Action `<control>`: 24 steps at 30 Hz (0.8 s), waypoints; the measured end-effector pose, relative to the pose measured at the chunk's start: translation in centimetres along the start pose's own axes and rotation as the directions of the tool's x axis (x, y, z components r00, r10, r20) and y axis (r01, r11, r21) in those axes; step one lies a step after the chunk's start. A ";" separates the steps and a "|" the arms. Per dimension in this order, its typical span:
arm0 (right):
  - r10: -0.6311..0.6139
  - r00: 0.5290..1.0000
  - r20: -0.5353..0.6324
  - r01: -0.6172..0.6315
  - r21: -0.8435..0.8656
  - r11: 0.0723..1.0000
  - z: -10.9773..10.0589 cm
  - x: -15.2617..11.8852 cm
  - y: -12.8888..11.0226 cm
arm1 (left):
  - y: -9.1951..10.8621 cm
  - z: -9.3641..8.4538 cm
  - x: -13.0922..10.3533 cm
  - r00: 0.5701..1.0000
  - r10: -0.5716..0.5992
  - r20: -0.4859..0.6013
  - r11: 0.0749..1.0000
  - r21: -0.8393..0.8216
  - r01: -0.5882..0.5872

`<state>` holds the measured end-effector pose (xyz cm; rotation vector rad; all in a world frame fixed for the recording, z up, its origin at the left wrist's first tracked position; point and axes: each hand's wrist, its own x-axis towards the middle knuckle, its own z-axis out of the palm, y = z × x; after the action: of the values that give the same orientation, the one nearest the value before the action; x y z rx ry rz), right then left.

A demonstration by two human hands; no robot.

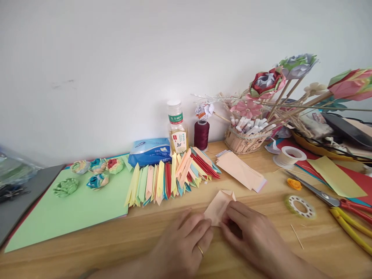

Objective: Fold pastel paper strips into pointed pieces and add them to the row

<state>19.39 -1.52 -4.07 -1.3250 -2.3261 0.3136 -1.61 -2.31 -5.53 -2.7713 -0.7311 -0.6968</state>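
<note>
A small peach paper (218,206) with its top corners folded lies on the wooden table between my hands. My left hand (186,240), with a ring on one finger, rests palm down at the paper's lower left, its fingertips on the edge. The fingers of my right hand (250,228) are bent together on the paper's right edge, pinching it. Beyond the paper is a long row of folded strips (162,178) in yellow, green, peach, red and blue. A stack of peach rectangles (240,169) lies to the upper right.
Green sheets (81,209) with several paper flowers lie left. A blue tissue pack (149,151), a bottle (177,130) and a maroon thread spool (201,135) stand near the wall. At right are a flower basket (247,141), white spool (289,156), tape ring (300,206) and scissors (328,198).
</note>
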 end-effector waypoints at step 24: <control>-0.106 0.991 0.080 0.111 -0.064 0.992 -0.4 0.1 0.6 | 0.2 0.5 0.2 0.999 -0.006 0.038 0.993 0.121 0.001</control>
<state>19.96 -1.19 -3.95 -1.2321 -2.4820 0.2564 -1.18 -2.25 -5.94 -2.6805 -0.7594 -0.5808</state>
